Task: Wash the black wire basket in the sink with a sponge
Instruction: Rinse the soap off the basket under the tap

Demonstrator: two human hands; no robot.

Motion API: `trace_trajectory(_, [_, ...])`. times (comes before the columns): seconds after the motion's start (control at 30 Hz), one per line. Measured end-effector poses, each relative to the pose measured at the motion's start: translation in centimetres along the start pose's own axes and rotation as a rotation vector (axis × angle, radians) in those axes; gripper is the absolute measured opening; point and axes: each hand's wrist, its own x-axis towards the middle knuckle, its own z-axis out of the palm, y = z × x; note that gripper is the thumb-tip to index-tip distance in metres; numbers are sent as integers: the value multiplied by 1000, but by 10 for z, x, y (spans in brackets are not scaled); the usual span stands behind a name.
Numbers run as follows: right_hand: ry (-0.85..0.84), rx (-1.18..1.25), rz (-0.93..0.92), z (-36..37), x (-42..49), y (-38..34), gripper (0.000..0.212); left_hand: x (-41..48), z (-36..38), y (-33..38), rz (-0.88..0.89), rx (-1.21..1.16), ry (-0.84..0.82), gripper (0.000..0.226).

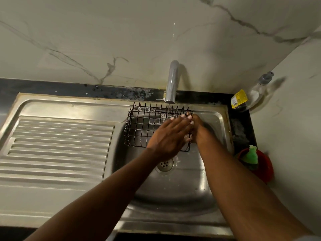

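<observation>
Rinse stage, I judge: soap-filmed basket [142,126] below running tap [172,82].
Left hand [170,136] flat-fingered on it; right hand [198,129] grips its end; green sponge [251,154] idle, right of tap.

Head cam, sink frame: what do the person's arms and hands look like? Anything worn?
Both forearms are bare to the frame edge, with no gloves, watch or bands. Left hand and right hand show no rings where visible, and the nails look short. A pale grey scrap at the bottom right corner may be a sleeve; cannot tell.
</observation>
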Motion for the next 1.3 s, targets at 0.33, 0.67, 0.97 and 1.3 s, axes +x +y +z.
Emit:
trace_trajectory(0.33, [132, -59, -6, 14, 13, 2, 63, -23, -27, -63, -606, 94, 4, 117])
trace_trajectory(0.67, [-1, 84, 18, -8, 14, 18, 48, 25, 7, 8, 97, 40, -71, 68])
trace_trajectory(0.97, [83, -71, 61, 4, 54, 16, 71, -21, -27, -103, -384, 54, 82, 70])
trace_trajectory(1.3, [129, -74, 28, -2, 41, 8, 61, -38, -20, -77, -909, -357, 380, 74])
